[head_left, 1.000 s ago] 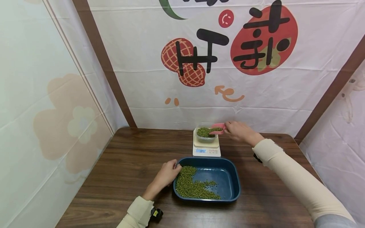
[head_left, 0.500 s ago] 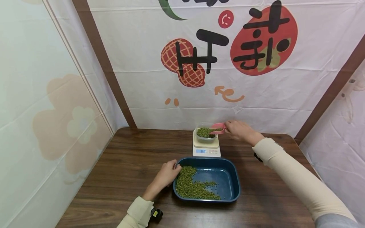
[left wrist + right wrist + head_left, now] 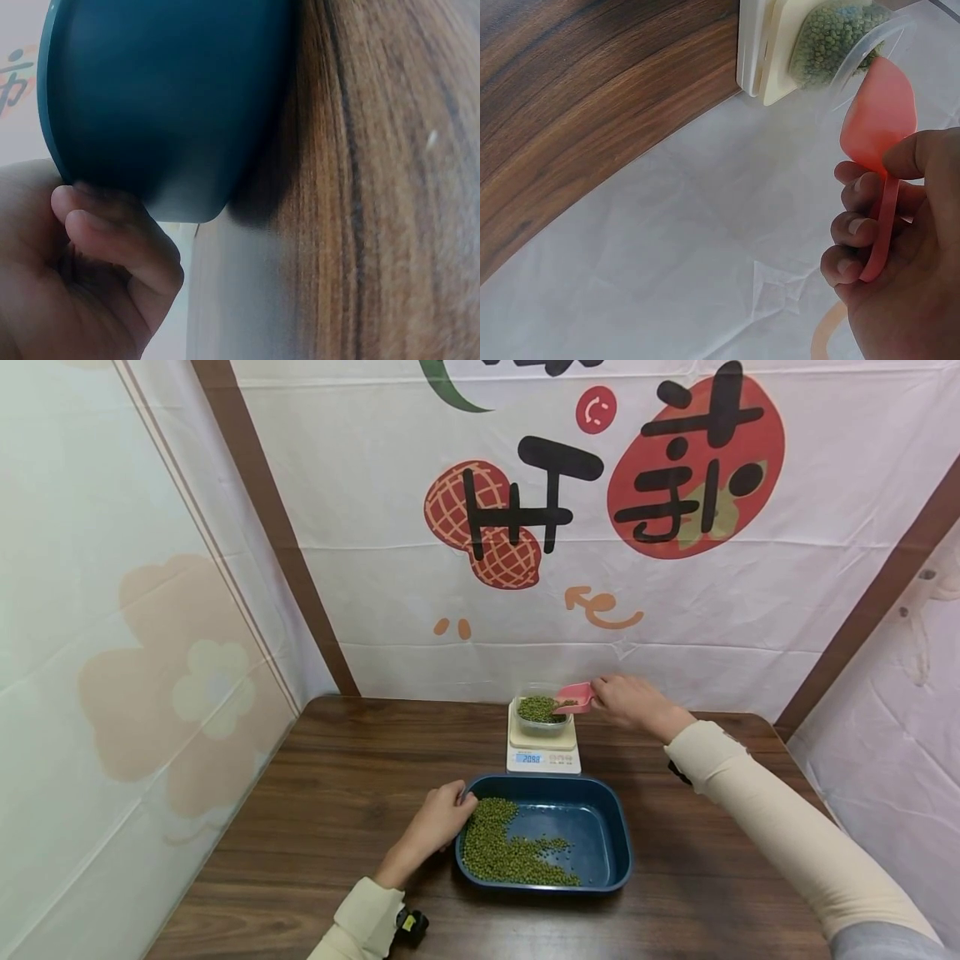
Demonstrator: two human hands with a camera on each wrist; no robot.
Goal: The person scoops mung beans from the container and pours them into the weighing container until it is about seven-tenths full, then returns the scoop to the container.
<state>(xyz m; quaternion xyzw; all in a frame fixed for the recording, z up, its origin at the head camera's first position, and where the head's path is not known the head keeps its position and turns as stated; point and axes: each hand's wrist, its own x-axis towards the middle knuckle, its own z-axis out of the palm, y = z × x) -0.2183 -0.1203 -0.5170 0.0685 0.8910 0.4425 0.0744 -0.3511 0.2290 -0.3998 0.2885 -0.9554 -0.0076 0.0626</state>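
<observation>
In the head view my right hand [image 3: 630, 702] grips a pink scoop [image 3: 576, 697] by its handle. The scoop is tilted over the right side of a clear plastic container [image 3: 542, 728], with a few green beans still in it. Green mung beans [image 3: 829, 45] fill much of that container, which sits on a white kitchen scale [image 3: 543, 762] with a lit display. My left hand [image 3: 442, 814] pinches the left rim of a blue tray [image 3: 603, 827]. In the left wrist view curled fingers [image 3: 112, 232] lie against the tray's outer wall.
More mung beans [image 3: 502, 856] lie heaped along the tray's left and front, thinning toward the right. The tray stands just in front of the scale on a brown wooden table [image 3: 337, 793]. A printed white cloth [image 3: 405, 668] hangs behind the table's back edge.
Beans have slid from the scoop into the clear container, leaving fewer in the scoop. The scale's reading has climbed. The right hand has tilted slightly; the left hand and tray have stayed put.
</observation>
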